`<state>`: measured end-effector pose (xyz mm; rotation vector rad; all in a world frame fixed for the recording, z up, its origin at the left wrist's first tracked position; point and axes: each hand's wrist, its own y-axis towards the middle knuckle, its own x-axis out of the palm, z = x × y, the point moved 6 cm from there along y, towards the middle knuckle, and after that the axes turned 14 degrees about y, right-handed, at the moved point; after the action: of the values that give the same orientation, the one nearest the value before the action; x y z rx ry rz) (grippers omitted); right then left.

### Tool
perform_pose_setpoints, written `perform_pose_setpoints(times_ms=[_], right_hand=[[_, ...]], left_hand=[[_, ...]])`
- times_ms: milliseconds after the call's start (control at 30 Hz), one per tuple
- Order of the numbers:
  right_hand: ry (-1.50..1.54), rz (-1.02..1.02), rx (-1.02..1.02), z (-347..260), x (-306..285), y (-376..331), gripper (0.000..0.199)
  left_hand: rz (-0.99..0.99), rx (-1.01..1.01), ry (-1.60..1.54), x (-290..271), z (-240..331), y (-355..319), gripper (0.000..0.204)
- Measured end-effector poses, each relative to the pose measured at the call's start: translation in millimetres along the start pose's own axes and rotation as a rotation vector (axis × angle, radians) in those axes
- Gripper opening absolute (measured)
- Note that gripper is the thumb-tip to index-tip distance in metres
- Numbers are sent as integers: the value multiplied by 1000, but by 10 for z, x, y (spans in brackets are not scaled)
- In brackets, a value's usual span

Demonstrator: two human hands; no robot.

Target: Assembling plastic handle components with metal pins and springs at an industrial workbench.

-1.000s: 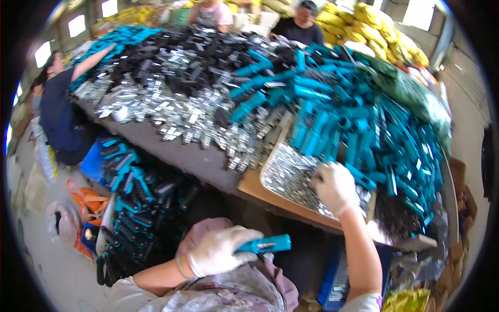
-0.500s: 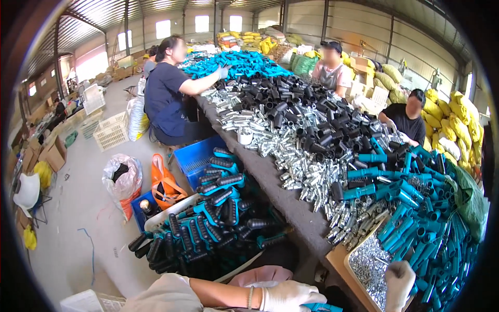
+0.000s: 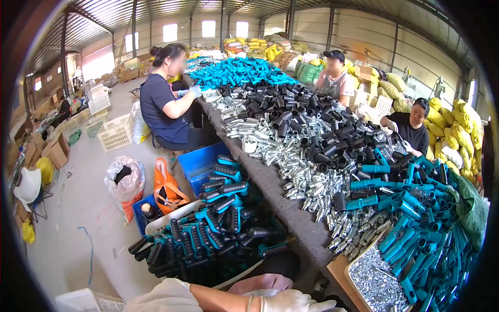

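Note:
My left hand [image 3: 293, 301], in a white knitted glove, shows at the lower edge, just short of the worktable's near end. Its fingers point right and look bent together around something I cannot make out; the picture's edge cuts off the lower part of the hand. My right hand is out of view. To the right of my left hand, a shallow tray [image 3: 352, 280] full of small silvery metal pieces [image 3: 378, 278] rests on brown cardboard. Teal plastic tubular parts [image 3: 410, 229] heap up beside the tray.
Silvery fittings [image 3: 306, 177] and black sleeves [image 3: 332, 130] cover the worktable [image 3: 270, 179]. Left of it, a crate holds black-and-teal handles [image 3: 197, 234], near a blue crate [image 3: 200, 164] and an orange bag [image 3: 167, 190]. Three co-workers sit around the table, one on the left [image 3: 166, 109].
My right hand has left the view from above the tray. The teal part in my left hand no longer shows. The left co-worker's arms have drawn back, and the view has shifted slightly.

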<state>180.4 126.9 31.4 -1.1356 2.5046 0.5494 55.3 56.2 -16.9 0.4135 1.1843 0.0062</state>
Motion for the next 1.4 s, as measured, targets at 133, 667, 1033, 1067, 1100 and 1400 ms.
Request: perform_pose_setpoints(times_ms=[133,667,1033,1067,1100,1400], right_hand=[[-2,-7,6,74,0,-54,14],[-318,-69,-145,229,81,-221,35],[-262,-345,-282,-129,-154,203,20],[-214,-176,-226,-125,-360,276,11],[-252,-26,-178,-95,-603,345,10],[-839,219,28,917,-1281,706,16]], left_hand=[[22,28,-13,-44,28,34,67],[-12,15,-56,-1,33,64,68],[-115,-258,-467,308,-63,65,54],[-19,-177,-414,262,-39,85,50],[78,-92,-359,193,7,86,46],[8,19,-265,61,94,39,33]])
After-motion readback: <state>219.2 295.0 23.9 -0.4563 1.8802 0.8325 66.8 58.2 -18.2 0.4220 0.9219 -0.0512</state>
